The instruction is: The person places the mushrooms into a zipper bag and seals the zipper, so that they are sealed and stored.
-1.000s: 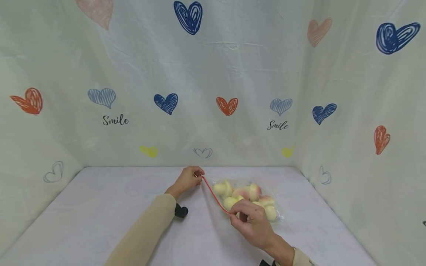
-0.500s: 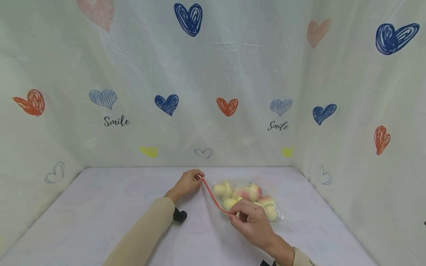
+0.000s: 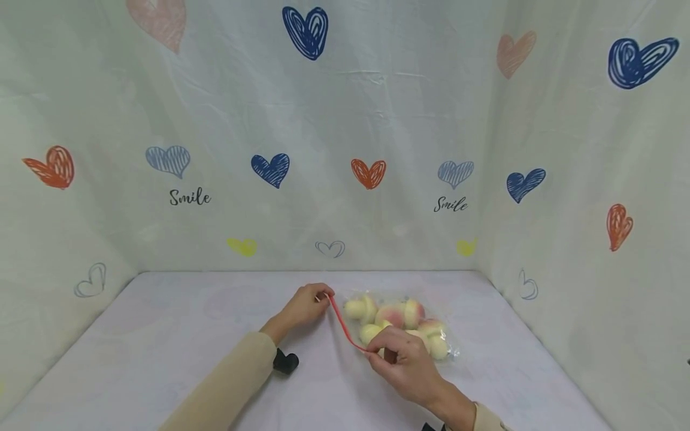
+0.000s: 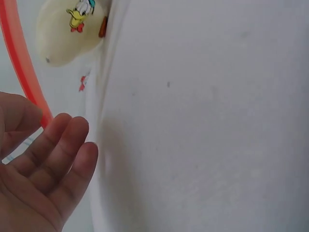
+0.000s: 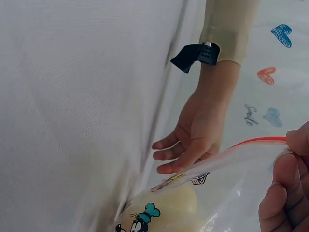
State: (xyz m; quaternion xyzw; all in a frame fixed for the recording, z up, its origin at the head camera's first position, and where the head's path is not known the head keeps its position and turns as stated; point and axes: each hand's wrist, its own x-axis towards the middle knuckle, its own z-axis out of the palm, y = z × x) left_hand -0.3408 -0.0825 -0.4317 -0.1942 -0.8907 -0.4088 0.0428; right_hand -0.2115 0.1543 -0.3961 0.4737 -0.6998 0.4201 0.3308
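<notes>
A clear zip bag (image 5: 227, 193) with printed cartoon figures lies on the table, its red zip strip (image 3: 339, 320) along the left side in the head view. Inside it are several rounded, pale yellow pieces (image 3: 389, 315), some blushed pink like peaches. My left hand (image 3: 302, 308) pinches the far end of the strip between thumb and index finger; its other fingers (image 4: 67, 159) are loosely bent in the left wrist view. At the near end, my right hand (image 3: 406, 366) pinches the strip and partly covers the bag. Between both hands the strip sags in a curve.
The white table (image 3: 178, 359) runs back to a pale curtain (image 3: 399, 221) printed with hearts and the word Smile. More curtain stands at both sides. A black wrist mount (image 3: 286, 363) sits at the left sleeve's cuff.
My left hand has come slightly nearer, still pinching the strip's end. My right hand has shifted slightly left. The bag has barely moved.
</notes>
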